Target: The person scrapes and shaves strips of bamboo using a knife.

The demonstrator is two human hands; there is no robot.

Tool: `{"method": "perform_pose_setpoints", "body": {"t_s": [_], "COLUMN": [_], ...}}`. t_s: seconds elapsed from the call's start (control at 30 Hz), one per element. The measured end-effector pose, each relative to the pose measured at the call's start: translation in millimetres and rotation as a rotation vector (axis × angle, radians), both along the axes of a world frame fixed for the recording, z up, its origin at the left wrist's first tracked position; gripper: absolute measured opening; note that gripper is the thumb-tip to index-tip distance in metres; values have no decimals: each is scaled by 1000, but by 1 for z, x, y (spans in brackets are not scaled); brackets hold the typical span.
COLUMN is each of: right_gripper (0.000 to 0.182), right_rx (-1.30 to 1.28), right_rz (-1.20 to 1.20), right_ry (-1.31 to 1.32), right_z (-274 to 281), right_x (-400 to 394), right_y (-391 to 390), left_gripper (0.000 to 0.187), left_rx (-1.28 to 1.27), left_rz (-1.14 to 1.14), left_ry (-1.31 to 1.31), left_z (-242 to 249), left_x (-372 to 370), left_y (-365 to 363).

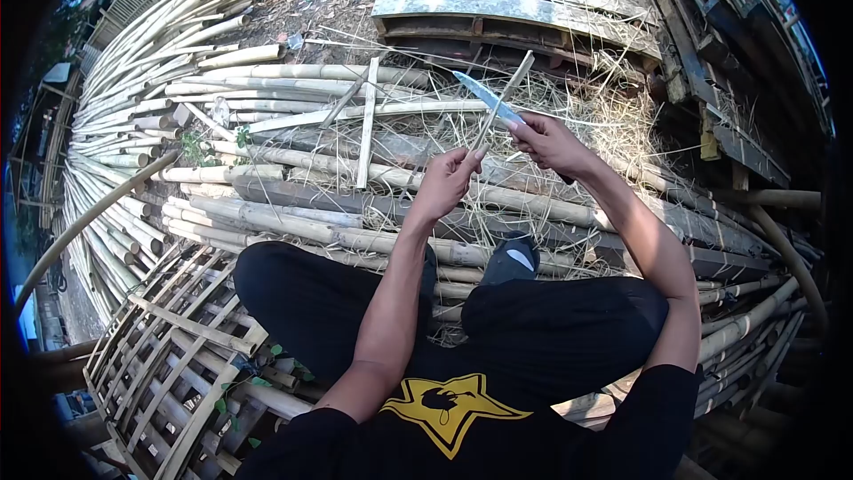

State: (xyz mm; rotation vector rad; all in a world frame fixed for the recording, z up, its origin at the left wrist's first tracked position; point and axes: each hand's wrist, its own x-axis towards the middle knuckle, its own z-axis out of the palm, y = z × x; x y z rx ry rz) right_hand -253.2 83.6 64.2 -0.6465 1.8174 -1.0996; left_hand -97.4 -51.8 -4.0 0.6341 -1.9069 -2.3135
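- Strip (505, 100): thin bamboo sliver, held up in front of me over the pile, tilted, top end leaning up and right toward the pallet.
- Left hand (447, 180): grip clenched on the strip's lower end, thumb side up, forearm rising from my lap.
- Knife (487, 100): pale blade, points up and left, crosses the strip about mid-length; touching or just beside it, can't tell which.
- Right hand (553, 144): grip clenched on the knife handle, handle mostly hidden in the fist, index finger laid out toward the blade.
- Step, my read: shaving or splitting the strip, blade set against it near the middle, stroke looks aimed away from me.
- Next move, my read: needs the left hand to hold the strip firm while the blade runs along the grain; shallow angle so it doesn't bite through; left fingers stay below the edge.
- Legs: black trousers, crossed, a shoe (512, 260) showing between my knees.
- Poles (293, 173): bamboo stacked under and ahead of me, fanning out on the left, dry shavings strewn over them below the hands.
- Lattice (169, 364): woven bamboo frame at lower left, just beside my left knee.
- Pallet (498, 13): weathered wood stack, top centre, well apart from the hands.
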Motion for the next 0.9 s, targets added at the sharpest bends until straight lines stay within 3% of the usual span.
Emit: {"method": "perform_pose_setpoints", "body": {"t_s": [0.17, 0.23, 0.27, 0.3, 0.37, 0.57, 0.63, 0.67, 0.9], "right_gripper": [38, 43, 38, 38, 33, 31, 36, 44, 48], "right_rx": [-57, 113, 187, 189, 6, 48, 250, 187, 76], "right_rz": [42, 92, 50, 46, 23, 70, 133, 93, 192], "right_ry": [376, 878, 968, 970, 1352, 1380, 1088, 1094, 746], "right_z": [-28, -10, -1, -4, -17, -35, -24, -31, -18], "right_x": [-11, -6, 6, 8, 11, -1, 4, 2, -12], "right_y": [3, 1, 0, 3, 3, 1, -3, -3, -1], "left_gripper": [37, 37, 37, 37, 39, 42, 42, 42, 44], "left_rx": [30, 8, -79, -78, -180, -595, -646, -672, -684], "left_rz": [2, 32, 39, 35, 38, 88, 80, 90, 93], "left_ry": [-14, -35, -6, -3, -15, -44, -37, -38, -49], "left_z": [7, 4, -7, -4, 3, 22, 19, 18, 20], "left_x": [1, 2, 0, 0, 2, -1, -3, -4, -4], "left_y": [1, 4, 5, 5, 5, 13, 12, 13, 13]}}
